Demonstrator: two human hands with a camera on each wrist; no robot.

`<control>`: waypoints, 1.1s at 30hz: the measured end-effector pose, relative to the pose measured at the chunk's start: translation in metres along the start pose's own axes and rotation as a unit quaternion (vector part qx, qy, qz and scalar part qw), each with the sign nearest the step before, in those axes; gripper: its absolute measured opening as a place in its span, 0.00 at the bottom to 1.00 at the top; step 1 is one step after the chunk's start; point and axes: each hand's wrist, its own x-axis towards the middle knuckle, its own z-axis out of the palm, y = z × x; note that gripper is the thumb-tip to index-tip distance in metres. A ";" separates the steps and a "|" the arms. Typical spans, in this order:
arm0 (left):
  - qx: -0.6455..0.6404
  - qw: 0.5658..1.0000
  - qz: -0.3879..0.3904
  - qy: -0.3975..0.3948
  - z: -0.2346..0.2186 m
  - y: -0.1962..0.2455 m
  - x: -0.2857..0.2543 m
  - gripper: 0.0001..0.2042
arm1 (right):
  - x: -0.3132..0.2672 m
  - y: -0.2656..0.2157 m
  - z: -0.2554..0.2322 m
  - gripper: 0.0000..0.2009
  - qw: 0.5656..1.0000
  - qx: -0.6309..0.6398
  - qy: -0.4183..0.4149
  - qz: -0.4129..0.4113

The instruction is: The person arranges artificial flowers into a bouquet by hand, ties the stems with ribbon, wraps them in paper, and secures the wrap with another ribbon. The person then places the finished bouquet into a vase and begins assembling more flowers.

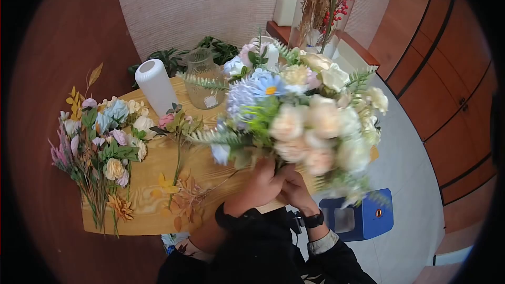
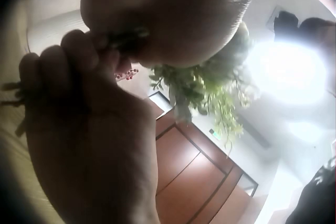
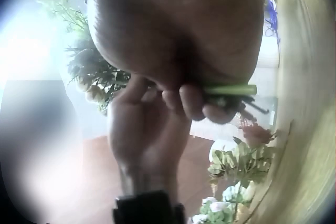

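A large mixed bouquet [image 1: 310, 134] of peach, cream and blue flowers with fern leaves is held upright, its heads spreading above both hands and partly blurred. My left hand [image 1: 258, 186] grips its stems just under the blooms. Close against it, my right hand [image 1: 295, 190] is also curled round the stems. Green stem ends [image 3: 239, 89] stick out past curled fingers in the right wrist view. The left wrist view shows the two hands together, with my left palm [image 2: 168, 16] large at the top. Much of the stem bundle is hidden by the hands.
On the wooden table [image 1: 144, 218] lie a flower pile [image 1: 105, 147] at left and loose stems with orange leaves [image 1: 187, 197]. A white vase [image 1: 157, 87] and a glass vase [image 1: 202, 81] stand behind. A blue stool [image 1: 368, 218] is at right.
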 end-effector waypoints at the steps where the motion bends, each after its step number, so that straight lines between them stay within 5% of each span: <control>1: -0.179 0.952 -0.239 -0.067 -0.009 0.006 0.001 0.15 | -0.001 -0.030 -0.003 0.09 0.982 0.163 -0.072 0.061; 2: -0.340 0.813 -0.455 -0.128 -0.016 0.017 0.005 0.16 | -0.001 -0.049 -0.005 0.11 0.929 0.319 -0.141 0.121; 3: -0.246 0.768 -0.540 -0.239 -0.027 0.037 0.021 0.17 | 0.000 -0.056 -0.001 0.12 0.896 0.388 -0.196 0.095; 4: -0.246 0.768 -0.540 -0.241 -0.027 0.036 0.022 0.17 | 0.001 -0.075 0.003 0.12 0.896 0.388 -0.195 0.094; 6: -0.203 0.810 -0.486 -0.259 -0.029 0.033 0.022 0.17 | 0.001 -0.113 0.009 0.02 0.782 0.554 -0.248 0.143; 8: -0.159 0.844 -0.431 -0.276 -0.029 0.028 0.017 0.17 | -0.007 -0.099 0.005 0.04 0.748 0.619 -0.166 0.173; 11: -0.092 0.884 -0.349 -0.298 -0.029 0.008 0.000 0.16 | -0.001 -0.084 0.008 0.20 0.845 0.488 -0.213 0.051; 12: -0.069 0.895 -0.320 -0.303 -0.028 -0.002 -0.009 0.16 | 0.000 -0.071 0.010 0.20 0.844 0.489 -0.215 0.053; 14: -0.045 0.906 -0.291 -0.306 -0.027 -0.015 -0.019 0.16 | 0.001 -0.052 0.012 0.19 0.947 0.254 -0.040 0.195; 20: -0.043 0.918 -0.271 -0.285 0.001 -0.011 -0.006 0.16 | 0.000 -0.043 0.010 0.19 0.955 0.233 -0.040 0.179; 21: -0.043 0.919 -0.270 -0.283 -0.070 0.000 -0.127 0.16 | -0.001 -0.041 0.010 0.19 0.956 0.229 -0.039 0.178; 26: -0.044 0.927 -0.265 -0.263 -0.006 -0.018 -0.004 0.16 | 0.000 -0.033 0.015 0.18 0.961 0.212 -0.041 0.173; 29: -0.044 0.933 -0.256 -0.248 -0.057 -0.001 -0.115 0.17 | 0.004 -0.032 0.015 0.18 0.966 0.196 -0.043 0.164; 33: -0.044 0.940 -0.240 -0.240 -0.043 0.001 -0.107 0.17 | 0.003 -0.033 0.015 0.17 0.972 0.180 -0.036 0.149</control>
